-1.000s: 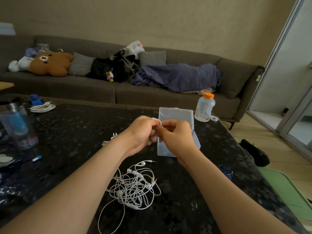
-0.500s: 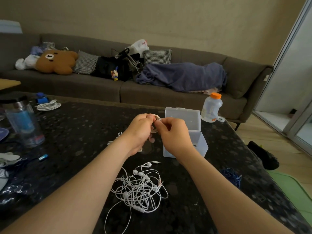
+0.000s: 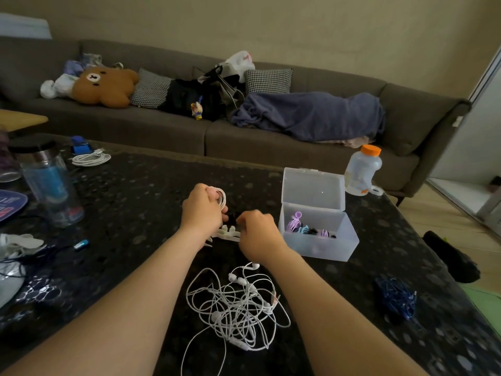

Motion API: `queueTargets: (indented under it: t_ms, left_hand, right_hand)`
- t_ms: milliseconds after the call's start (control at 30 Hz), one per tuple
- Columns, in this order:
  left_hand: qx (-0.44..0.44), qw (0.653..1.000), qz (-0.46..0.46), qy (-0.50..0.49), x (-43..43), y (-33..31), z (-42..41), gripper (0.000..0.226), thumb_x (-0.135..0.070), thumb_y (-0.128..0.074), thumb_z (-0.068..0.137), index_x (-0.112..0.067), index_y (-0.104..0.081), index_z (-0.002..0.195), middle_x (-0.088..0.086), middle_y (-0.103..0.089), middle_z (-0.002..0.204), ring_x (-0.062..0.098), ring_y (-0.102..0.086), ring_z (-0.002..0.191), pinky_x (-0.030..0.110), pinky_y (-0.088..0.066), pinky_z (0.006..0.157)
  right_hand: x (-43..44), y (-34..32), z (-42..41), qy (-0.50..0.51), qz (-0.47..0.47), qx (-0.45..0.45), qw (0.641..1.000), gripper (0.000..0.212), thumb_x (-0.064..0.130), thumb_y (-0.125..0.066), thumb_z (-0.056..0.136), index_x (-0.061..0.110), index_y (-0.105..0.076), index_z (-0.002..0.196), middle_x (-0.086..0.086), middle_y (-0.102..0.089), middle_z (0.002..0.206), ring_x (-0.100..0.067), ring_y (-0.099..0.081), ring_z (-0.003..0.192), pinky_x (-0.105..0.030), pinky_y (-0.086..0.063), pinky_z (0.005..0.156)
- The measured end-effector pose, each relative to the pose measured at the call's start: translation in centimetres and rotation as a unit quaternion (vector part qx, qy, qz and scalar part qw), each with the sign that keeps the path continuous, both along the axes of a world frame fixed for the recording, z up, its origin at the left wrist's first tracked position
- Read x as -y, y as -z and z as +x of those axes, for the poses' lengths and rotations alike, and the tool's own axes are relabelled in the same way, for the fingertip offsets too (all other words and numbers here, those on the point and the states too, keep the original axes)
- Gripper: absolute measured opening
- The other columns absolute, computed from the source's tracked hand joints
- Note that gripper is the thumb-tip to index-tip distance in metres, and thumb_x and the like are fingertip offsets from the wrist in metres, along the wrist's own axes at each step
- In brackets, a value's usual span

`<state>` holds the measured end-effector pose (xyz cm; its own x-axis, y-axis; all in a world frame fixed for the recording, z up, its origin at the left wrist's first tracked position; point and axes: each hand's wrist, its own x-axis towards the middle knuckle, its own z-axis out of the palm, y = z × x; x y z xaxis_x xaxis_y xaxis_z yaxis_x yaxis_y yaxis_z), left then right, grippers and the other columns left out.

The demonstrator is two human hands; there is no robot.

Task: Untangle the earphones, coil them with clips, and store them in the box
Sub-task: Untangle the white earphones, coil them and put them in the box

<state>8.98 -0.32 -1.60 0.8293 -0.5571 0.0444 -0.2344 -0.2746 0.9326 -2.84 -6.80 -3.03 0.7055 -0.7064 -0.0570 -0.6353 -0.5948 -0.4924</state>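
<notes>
Right hand (image 3: 254, 234) has dropped, pinching clips (image 3: 227, 232); left hand (image 3: 202, 210) grips coiled earphones (image 3: 221, 197).

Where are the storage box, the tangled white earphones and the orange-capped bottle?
storage box (image 3: 325, 248), head view, front wall.
tangled white earphones (image 3: 236, 312), head view, middle of tangle.
orange-capped bottle (image 3: 362, 172), head view, clear body.

On the table (image 3: 141, 191), the tangled earphones (image 3: 235, 308) lie nearest. The box (image 3: 325, 251) sits behind them to the right, a bottle (image 3: 362, 169) behind it, and a flask (image 3: 48, 185) far left.
</notes>
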Motion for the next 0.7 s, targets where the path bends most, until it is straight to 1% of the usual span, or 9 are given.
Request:
queueTargets:
  t_ms: [100, 167, 267, 300, 333, 400, 500, 633, 700]
  left_hand:
    - [-0.010, 1.000, 0.012, -0.022, -0.1, 0.8, 1.1, 0.022, -0.017, -0.039, 0.114, -0.015, -0.057, 0.125, 0.008, -0.068, 0.108, 0.015, -0.073, 0.081, 0.022, -0.052, 0.056]
    - [-0.007, 0.999, 0.019, -0.026, -0.2, 1.1, 1.5, 0.025, -0.016, -0.040, 0.113, -0.014, -0.057, 0.131, 0.006, -0.066, 0.110, 0.013, -0.072, 0.083, 0.020, -0.052, 0.055]
    - [-0.005, 1.000, 0.020, -0.017, -0.3, 1.4, 1.9, 0.027, -0.018, -0.040, 0.114, -0.015, -0.055, 0.136, 0.005, -0.068, 0.114, 0.011, -0.073, 0.080, 0.021, -0.055, 0.059]
    - [-0.003, 1.000, 0.019, -0.011, -0.3, 1.4, 1.9, 0.027, -0.020, -0.040, 0.115, -0.016, -0.055, 0.136, 0.005, -0.069, 0.111, 0.012, -0.074, 0.078, 0.024, -0.057, 0.063]
    - [-0.001, 1.000, 0.019, -0.006, -0.3, 1.4, 1.9, 0.027, -0.022, -0.039, 0.115, -0.016, -0.054, 0.136, 0.005, -0.070, 0.108, 0.013, -0.075, 0.077, 0.026, -0.059, 0.065]
    - [-0.002, 1.000, 0.018, 0.001, -0.3, 1.5, 1.9, 0.027, -0.024, -0.038, 0.115, -0.017, -0.054, 0.136, 0.004, -0.071, 0.105, 0.013, -0.075, 0.076, 0.025, -0.057, 0.064]
    - [-0.009, 1.000, 0.018, 0.012, -0.4, 1.4, 1.6, 0.027, -0.027, -0.038, 0.115, -0.018, -0.054, 0.135, 0.004, -0.072, 0.106, 0.013, -0.075, 0.076, 0.022, -0.053, 0.059]
    - [-0.010, 0.999, 0.022, 0.030, -0.6, 1.2, 1.3, 0.026, -0.029, -0.038, 0.115, -0.018, -0.055, 0.133, 0.004, -0.072, 0.106, 0.014, -0.076, 0.077, 0.025, -0.055, 0.062]
    - [-0.011, 0.999, 0.024, 0.034, -0.7, 1.1, 1.0, 0.027, -0.029, -0.037, 0.116, -0.018, -0.055, 0.132, 0.003, -0.072, 0.105, 0.014, -0.075, 0.078, 0.025, -0.056, 0.062]
  right_hand:
    - [0.2, 0.2, 1.4, -0.021, -0.021, -0.008, 1.000, 0.053, -0.001, -0.065, 0.096, 0.011, -0.053, 0.146, -0.015, -0.059, 0.140, -0.032, -0.058, 0.126, -0.040, -0.052, 0.106]
    - [0.6, 0.4, 2.2, -0.026, -0.041, -0.011, 0.999, 0.063, 0.000, -0.067, 0.096, 0.013, -0.045, 0.154, -0.013, -0.052, 0.151, -0.033, -0.052, 0.138, -0.047, -0.047, 0.113]
    - [1.2, 1.1, 2.9, -0.062, -0.037, -0.062, 0.995, 0.080, 0.006, -0.066, 0.099, 0.025, -0.027, 0.166, -0.006, -0.021, 0.174, -0.034, -0.025, 0.158, -0.060, -0.028, 0.124]
    - [1.3, 1.4, 3.1, -0.074, -0.031, -0.087, 0.993, 0.081, 0.009, -0.065, 0.101, 0.028, -0.022, 0.168, -0.004, -0.014, 0.176, -0.034, -0.017, 0.161, -0.062, -0.022, 0.125]
    - [1.5, 1.7, 3.3, -0.080, -0.036, -0.107, 0.990, 0.081, 0.012, -0.064, 0.102, 0.029, -0.021, 0.168, -0.005, -0.012, 0.176, -0.035, -0.015, 0.161, -0.063, -0.020, 0.125]
    - [1.6, 2.0, 3.6, -0.069, -0.061, -0.110, 0.990, 0.074, 0.017, -0.065, 0.101, 0.028, -0.029, 0.165, -0.008, -0.023, 0.170, -0.038, -0.025, 0.155, -0.061, -0.027, 0.122]
    - [1.9, 1.7, 3.2, -0.027, -0.099, -0.084, 0.991, 0.057, 0.018, -0.067, 0.100, 0.020, -0.045, 0.152, -0.013, -0.042, 0.151, -0.037, -0.043, 0.138, -0.052, -0.044, 0.114]
    - [2.4, 1.1, 2.0, -0.025, -0.132, -0.098, 0.986, 0.035, 0.012, -0.070, 0.100, 0.008, -0.062, 0.133, -0.015, -0.060, 0.133, -0.031, -0.059, 0.120, -0.039, -0.054, 0.102]
    - [2.2, 0.8, 1.5, -0.022, -0.142, -0.096, 0.985, 0.024, 0.011, -0.067, 0.102, 0.006, -0.066, 0.126, -0.017, -0.066, 0.124, -0.031, -0.066, 0.110, -0.037, -0.055, 0.095]
